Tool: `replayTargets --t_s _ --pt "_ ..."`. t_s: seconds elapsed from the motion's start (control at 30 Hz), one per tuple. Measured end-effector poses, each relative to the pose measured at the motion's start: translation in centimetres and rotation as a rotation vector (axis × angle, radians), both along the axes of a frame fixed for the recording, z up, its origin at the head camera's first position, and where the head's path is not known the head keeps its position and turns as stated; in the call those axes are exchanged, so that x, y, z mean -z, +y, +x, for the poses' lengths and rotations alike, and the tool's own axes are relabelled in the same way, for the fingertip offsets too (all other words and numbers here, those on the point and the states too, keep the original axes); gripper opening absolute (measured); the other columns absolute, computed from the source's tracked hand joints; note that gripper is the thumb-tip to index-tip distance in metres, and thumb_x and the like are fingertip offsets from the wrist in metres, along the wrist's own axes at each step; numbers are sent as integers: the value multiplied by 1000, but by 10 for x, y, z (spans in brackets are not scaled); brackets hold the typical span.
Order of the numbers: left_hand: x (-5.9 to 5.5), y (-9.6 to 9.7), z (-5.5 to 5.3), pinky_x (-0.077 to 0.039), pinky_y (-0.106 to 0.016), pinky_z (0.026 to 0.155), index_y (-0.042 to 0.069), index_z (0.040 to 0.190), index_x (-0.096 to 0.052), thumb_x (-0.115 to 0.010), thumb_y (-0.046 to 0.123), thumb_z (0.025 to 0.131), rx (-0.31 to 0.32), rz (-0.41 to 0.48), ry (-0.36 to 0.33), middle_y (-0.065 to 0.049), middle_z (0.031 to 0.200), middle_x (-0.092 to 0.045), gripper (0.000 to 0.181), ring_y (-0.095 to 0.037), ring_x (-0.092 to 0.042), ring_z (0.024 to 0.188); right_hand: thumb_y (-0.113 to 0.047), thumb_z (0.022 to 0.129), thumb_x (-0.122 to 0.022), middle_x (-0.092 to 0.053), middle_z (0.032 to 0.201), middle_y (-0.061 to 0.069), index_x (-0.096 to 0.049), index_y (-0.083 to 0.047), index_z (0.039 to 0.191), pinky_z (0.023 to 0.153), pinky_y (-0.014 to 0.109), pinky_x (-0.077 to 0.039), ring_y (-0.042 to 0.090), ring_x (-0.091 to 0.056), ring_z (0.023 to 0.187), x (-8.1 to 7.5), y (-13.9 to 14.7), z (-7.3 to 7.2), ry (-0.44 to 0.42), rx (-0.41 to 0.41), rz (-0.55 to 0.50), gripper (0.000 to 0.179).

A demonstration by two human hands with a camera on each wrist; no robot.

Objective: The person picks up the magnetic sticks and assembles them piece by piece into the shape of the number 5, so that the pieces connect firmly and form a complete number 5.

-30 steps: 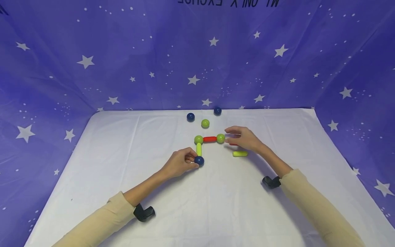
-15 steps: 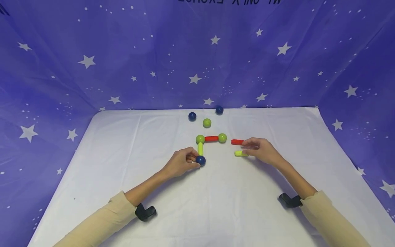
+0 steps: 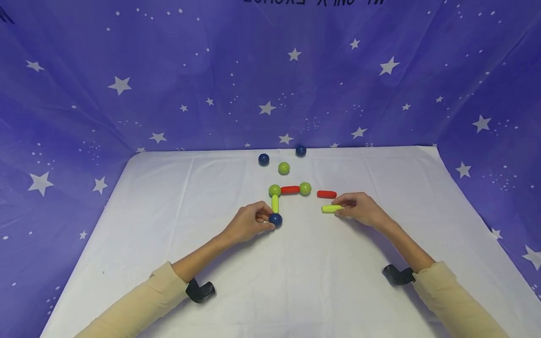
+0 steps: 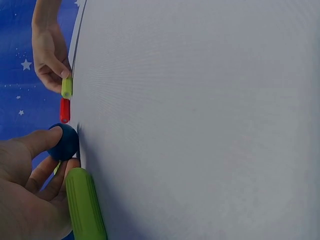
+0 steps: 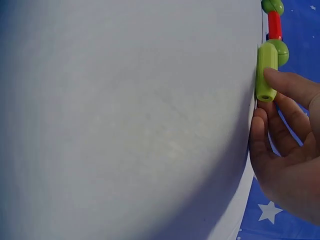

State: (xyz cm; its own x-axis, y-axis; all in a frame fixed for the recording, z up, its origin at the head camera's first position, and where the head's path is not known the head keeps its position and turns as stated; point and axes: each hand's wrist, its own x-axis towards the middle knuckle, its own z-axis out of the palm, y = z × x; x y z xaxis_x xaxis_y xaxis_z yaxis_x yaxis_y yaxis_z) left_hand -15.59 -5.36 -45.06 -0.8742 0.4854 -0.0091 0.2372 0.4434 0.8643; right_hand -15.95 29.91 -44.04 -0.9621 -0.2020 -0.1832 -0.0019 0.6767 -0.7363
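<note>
My left hand point(image 3: 249, 222) pinches a dark blue ball point(image 3: 275, 219) between thumb and fingers. That ball sits at the near end of a yellow-green stick point(image 3: 275, 203), which meets a green ball point(image 3: 274, 190). From there a red stick point(image 3: 290, 189) runs right to another green ball point(image 3: 305, 188). With thumb and fingers, my right hand point(image 3: 359, 208) grips one end of a loose yellow-green stick point(image 3: 329, 209); its hollow end shows in the right wrist view. Just beyond it lies a loose red stick point(image 3: 327, 194). The left wrist view shows a ridged green stick point(image 4: 86, 205) beside my left fingers.
Behind the joined pieces lie a green ball point(image 3: 284, 168) and two dark blue balls, one at left point(image 3: 264, 159) and one near the back edge point(image 3: 301, 150). A white cloth point(image 3: 321, 281) covers the table. A purple star-patterned curtain point(image 3: 228, 70) stands around its back and sides.
My right hand has moved from beside the right green ball back to the loose yellow-green stick and now grips it. My left hand stays on the dark blue ball.
</note>
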Motion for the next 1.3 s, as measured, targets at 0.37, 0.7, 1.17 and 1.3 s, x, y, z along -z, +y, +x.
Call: replayTargets --t_s 0.37,0.7,1.17,1.3 --pt "-1 0 0 -54 -26 79 3 105 -68 -82 6 82 1 -3 -2 -1 94 -69 27 -13 -65 86 -10 86 -78 -70 98 5 -75 -6 109 76 27 -50 20 -60 88 -4 -17 4 10 -96 -85 23" --pt "-1 0 0 -53 -26 79 3 105 -67 -82 6 82 0 -9 4 -1 94 -69 27 -13 -65 87 -9 85 -79 -72 99 4 -76 -6 106 74 26 -52 19 -62 85 -6 -53 9 25 -161 -164 21" --pt "-2 1 1 -53 -25 78 3 104 -67 -82 5 82 -4 -24 17 -1 94 -69 27 -12 -65 86 -7 84 -80 -72 93 -2 -78 -8 103 71 27 -51 18 -58 81 -8 -86 11 56 -222 -157 19" --pt "-3 1 1 -53 -25 79 3 104 -67 -82 5 82 -6 -23 10 -1 94 -69 26 -13 -65 86 -7 84 -80 -71 89 -3 -78 -9 102 71 29 -50 19 -57 79 -8 -90 10 40 -203 -139 19"
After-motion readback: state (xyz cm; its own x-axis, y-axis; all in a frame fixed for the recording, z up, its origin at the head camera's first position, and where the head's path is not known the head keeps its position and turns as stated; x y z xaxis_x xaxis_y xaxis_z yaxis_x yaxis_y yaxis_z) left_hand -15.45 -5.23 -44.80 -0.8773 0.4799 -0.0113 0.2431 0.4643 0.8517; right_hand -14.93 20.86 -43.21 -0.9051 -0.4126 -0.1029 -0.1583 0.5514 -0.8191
